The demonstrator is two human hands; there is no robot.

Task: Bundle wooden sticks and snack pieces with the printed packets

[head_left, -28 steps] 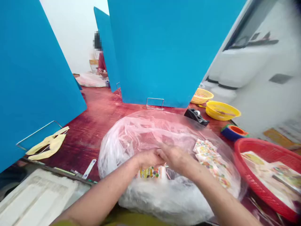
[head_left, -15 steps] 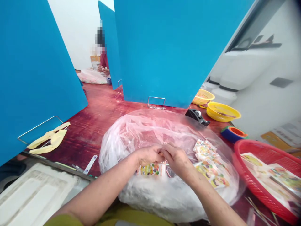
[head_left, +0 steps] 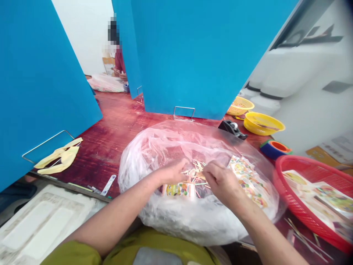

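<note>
My left hand [head_left: 175, 171] reaches over the clear plastic bag [head_left: 135, 162], its fingers apart beside a loose pile of thin pale sticks [head_left: 197, 166]. On the other side of the pile, my right hand [head_left: 222, 181] has its fingers curled together; whatever is in them is hidden. Just below my left hand lies a colourful printed packet [head_left: 178, 190]. Several more printed packets [head_left: 248, 180] are spread at the bag's right side.
A red basket [head_left: 280, 175] with printed sheets stands at the right. Beyond are a tape dispenser [head_left: 232, 129], tape rolls [head_left: 275, 148] and yellow baskets [head_left: 263, 124]. Blue partitions [head_left: 193, 59] border the table. A yellow fabric piece [head_left: 64, 160] lies left. A co-worker [head_left: 119, 62] sits far off.
My hands were together above the bag and have drawn apart, the left to the left and the right to the right. The pile of sticks now shows between them.
</note>
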